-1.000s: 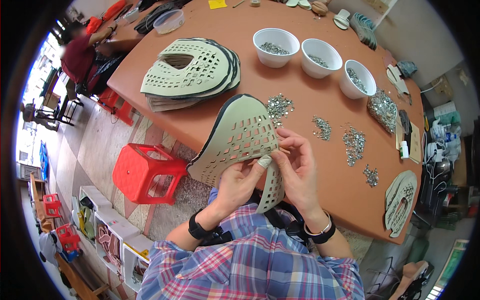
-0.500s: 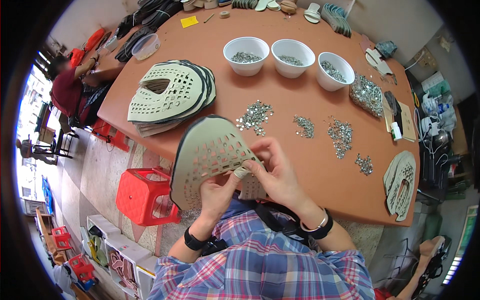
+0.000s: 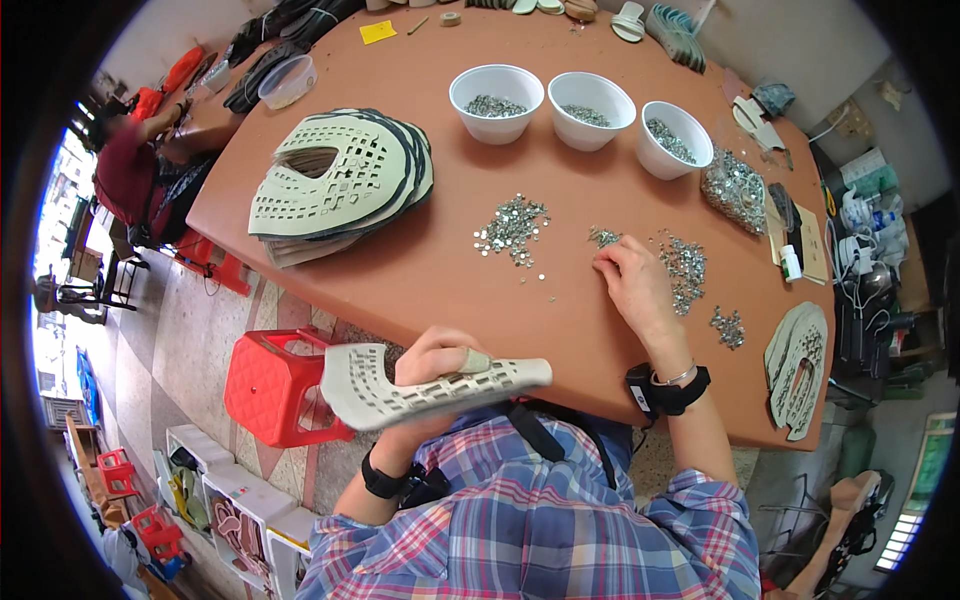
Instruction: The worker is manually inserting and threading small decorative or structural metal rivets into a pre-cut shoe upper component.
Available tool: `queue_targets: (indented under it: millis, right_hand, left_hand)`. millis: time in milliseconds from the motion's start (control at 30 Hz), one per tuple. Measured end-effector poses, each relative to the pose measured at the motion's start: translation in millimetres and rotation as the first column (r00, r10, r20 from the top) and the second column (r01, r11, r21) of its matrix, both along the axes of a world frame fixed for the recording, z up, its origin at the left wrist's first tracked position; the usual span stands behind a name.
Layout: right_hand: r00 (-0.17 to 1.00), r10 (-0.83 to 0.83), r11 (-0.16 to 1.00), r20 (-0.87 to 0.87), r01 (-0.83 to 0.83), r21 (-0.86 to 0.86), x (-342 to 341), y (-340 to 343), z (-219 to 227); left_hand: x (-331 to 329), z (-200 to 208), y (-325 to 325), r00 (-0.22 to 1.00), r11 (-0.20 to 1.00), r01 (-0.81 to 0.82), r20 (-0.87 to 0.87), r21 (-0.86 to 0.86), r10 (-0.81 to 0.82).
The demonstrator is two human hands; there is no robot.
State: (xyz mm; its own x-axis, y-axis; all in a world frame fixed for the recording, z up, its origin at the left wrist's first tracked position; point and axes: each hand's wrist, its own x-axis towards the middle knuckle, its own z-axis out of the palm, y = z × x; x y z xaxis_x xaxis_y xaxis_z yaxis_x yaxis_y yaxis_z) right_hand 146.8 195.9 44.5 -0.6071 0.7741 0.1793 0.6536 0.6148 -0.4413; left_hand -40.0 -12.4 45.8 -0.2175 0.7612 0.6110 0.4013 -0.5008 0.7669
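My left hand (image 3: 436, 360) grips a cream shoe upper (image 3: 425, 400), a curved piece punched with rows of small square holes, tilted over my lap at the table's near edge. Pale tape wraps a finger of that hand. My right hand (image 3: 634, 280) reaches over the table, fingertips pinched together at a small pile of shiny studs (image 3: 604, 237), partly hiding it. Whether a stud is between those fingers I cannot make out. Left of it lies a larger pile of silvery studs (image 3: 512, 230); to its right is another pile (image 3: 684, 270), with a smaller pile (image 3: 728, 327) nearer me.
A stack of similar uppers (image 3: 345, 185) stands at left. Three white bowls (image 3: 497, 128) of studs and a clear bag of studs (image 3: 736, 195) are farther back. More uppers (image 3: 797, 375) lie at the right edge. A red stool (image 3: 265, 390) stands left; a person (image 3: 135, 180) sits beyond.
My right hand has left the upper and moved out to the small stud pile. My left hand has tipped the upper flatter and lower, still holding it.
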Motion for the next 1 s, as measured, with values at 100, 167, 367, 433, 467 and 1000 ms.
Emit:
queue_targets:
  millis: [100, 167, 367, 433, 467, 1000]
  right_hand:
    - [1.000, 0.008, 0.990, 0.021, -0.011, 0.138, -4.4, -2.6, -3.5]
    - [0.993, 0.038, 0.998, -0.113, -0.044, -0.047, -6.2, -13.9, 5.6]
    - [0.826, 0.100, 0.479, -0.555, -0.529, -0.701, -21.2, -82.5, 67.0]
    - [0.830, 0.099, 0.479, -0.549, -0.524, -0.704, -20.8, -88.1, 73.3]
    - [0.834, 0.097, 0.484, -0.543, -0.516, -0.707, -20.7, -89.8, 74.1]
    - [0.720, 0.247, 0.759, -0.648, -0.560, -0.333, -21.3, -101.4, 65.8]
  left_hand:
    - [9.1, 9.3, -0.3, 0.952, 0.987, 0.157, 0.261, 0.040, -0.162]
    - [-4.7, 16.5, -0.2, 0.975, 0.975, 0.219, -0.036, -0.030, -0.220]
    - [-3.5, 22.0, -2.5, 0.978, 0.978, 0.203, -0.045, -0.052, -0.206]
    - [-2.9, 21.6, -3.4, 0.978, 0.978, 0.198, -0.046, -0.069, -0.201]
    - [-2.9, 21.4, -4.0, 0.979, 0.977, 0.195, -0.046, -0.083, -0.200]
    - [14.9, 8.2, -5.2, 0.927, 0.955, 0.006, 0.360, -0.296, 0.106]
